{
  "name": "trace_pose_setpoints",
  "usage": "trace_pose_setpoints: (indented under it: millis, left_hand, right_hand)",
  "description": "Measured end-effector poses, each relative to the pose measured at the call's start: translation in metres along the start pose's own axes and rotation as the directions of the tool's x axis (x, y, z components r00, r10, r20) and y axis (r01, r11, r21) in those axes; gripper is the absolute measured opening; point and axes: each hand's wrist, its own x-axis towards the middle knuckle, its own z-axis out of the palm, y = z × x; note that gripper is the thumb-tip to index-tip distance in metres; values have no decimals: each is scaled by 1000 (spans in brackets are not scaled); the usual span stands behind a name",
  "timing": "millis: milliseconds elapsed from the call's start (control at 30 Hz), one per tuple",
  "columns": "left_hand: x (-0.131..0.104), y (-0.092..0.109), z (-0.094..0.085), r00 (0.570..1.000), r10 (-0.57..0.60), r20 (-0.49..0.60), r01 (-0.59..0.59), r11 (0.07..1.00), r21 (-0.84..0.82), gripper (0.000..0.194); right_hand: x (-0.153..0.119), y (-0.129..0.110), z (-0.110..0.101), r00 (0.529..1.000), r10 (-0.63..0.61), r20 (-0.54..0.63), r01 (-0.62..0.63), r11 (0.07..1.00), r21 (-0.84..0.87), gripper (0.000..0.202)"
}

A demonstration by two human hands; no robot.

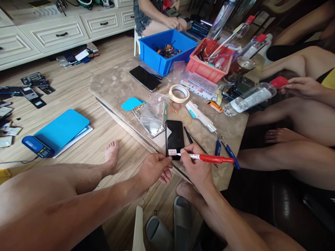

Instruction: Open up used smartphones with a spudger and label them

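1. I am pinching a red pen [209,158] in my right hand [195,165], and its tip is touching the small white label [172,152] at the near end of the black phone [175,138].
2. My left hand [154,169] is pressing its fingertips together against the near left corner of the phone, steadying it at the near edge of the surface [117,83].
3. To my mind, writing well here is calling for a light, slow stroke: the label is small and the phone is lying right at the edge, so the left hand is doing the job of stopping it from sliding.
4. Keeping the pen low and the wrist resting on the surface is, I judge, giving cleaner marks.
5. The blue bin [167,47] at the far side is holding a tangle of dark and orange small parts; I cannot tell exactly what they are.
6. The red tray [206,68] just right of it is holding thin tools and sticks, packed close.
7. A clear bag [154,113] is lying just left of the phone's far end, over a metal frame; its contents are too blurred to name.
8. A tape roll [179,93] is sitting beyond the phone, and another person's hand [300,87] at the far right is holding a clear bottle [251,98] with a red cap.
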Motion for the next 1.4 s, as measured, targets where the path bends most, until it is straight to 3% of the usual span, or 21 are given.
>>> trace_pose_setpoints:
  millis: [167, 600, 1400]
  left_hand:
    - [0, 1, 1, 1000, 0, 0, 0, 1000, 1, 31]
    - [-1, -1, 0, 1000, 6, -4, -6, 1000, 2, 29]
    - [-2, 2, 1, 1000, -9, -5, 9, 1000, 10, 31]
  right_hand:
    - [-1, 3, 1, 997, 48, -65, -47, 999, 7, 20]
    - [1, 0, 1, 999, 35, 0, -35, 999, 16, 19]
    - [1, -1, 1, 999, 31, -23, -31, 1000, 4, 20]
